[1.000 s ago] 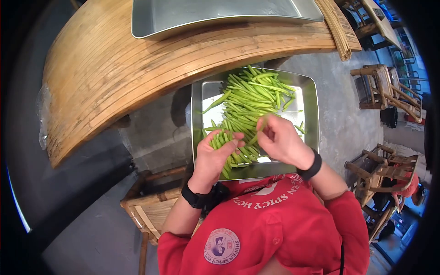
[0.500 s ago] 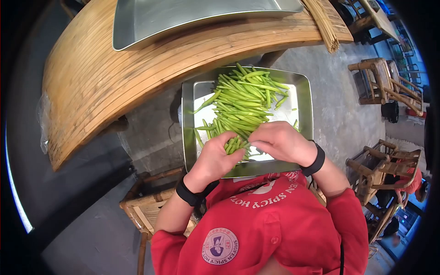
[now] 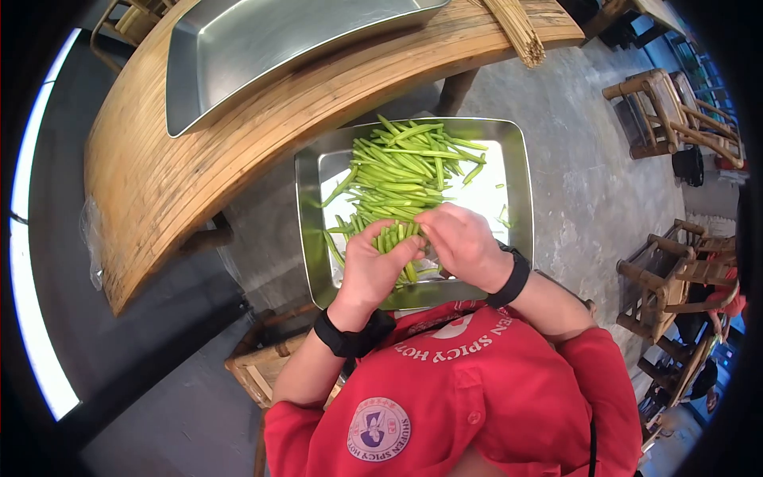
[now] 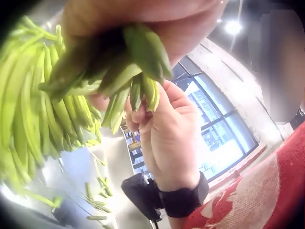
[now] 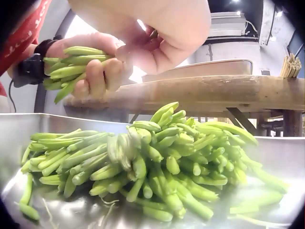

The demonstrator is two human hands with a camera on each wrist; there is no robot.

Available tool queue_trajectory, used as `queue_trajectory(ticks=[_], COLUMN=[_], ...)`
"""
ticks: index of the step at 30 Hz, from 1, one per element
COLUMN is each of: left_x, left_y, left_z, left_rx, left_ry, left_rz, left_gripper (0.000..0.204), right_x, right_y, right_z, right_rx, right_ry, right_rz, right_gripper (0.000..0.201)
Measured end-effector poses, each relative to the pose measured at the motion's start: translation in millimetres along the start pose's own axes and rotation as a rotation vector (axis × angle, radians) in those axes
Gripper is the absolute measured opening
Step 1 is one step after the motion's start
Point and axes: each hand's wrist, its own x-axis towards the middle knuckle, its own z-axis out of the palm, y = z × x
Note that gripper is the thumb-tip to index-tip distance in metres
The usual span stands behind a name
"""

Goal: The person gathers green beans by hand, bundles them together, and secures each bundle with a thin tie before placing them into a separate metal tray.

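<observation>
My left hand (image 3: 366, 272) grips a bunch of green beans (image 3: 389, 237) low over a metal tray (image 3: 520, 183). The bean ends stick out of that fist, as the left wrist view shows. Thumb and fingertips of my right hand (image 4: 169, 138) are together at those ends and pinch a green bean (image 4: 151, 98) there. Beyond the hands, a heap of loose green beans (image 3: 397, 171) covers the middle of the tray. Small broken bits (image 4: 102, 205) lie scattered on the tray floor. In the right wrist view a blurred piece (image 5: 121, 150) appears in front of the heap.
A curved wooden table (image 3: 135, 151) lies ahead and to the left, with a large metal tray (image 3: 262, 60) on it. A bundle of thin sticks (image 3: 517, 32) rests at its right end. Bamboo chairs (image 3: 652, 119) stand at the right.
A second ago the right hand was apart from the left, raised with a bean in its fingers. It has come down and left to the bunch's ends. The left hand has kept its hold.
</observation>
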Motion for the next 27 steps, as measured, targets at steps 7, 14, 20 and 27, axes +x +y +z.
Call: queue_trajectory(ticks=[7, 14, 20, 27], left_x=[-1, -5, -12, -14], left_y=[4, 21, 30, 29], left_z=[15, -4, -3, -9], left_rx=[-0.21, 0.149, 0.19, 0.279], left_ry=[0.011, -0.249, -0.299, -0.288], left_rz=[0.053, -0.083, -0.119, -0.09], left_gripper=[0.018, 0.019, 0.017, 0.02], right_x=[4, 8, 4, -7], right_y=[-5, 4, 4, 9], right_z=[-2, -44, -54, -69], right_rx=[0.183, 0.46, 0.52, 0.562], right_ry=[0.133, -0.324, -0.419, -0.354], right_rz=[0.176, 0.286, 0.266, 0.375], right_gripper=[0.014, 0.011, 0.011, 0.013])
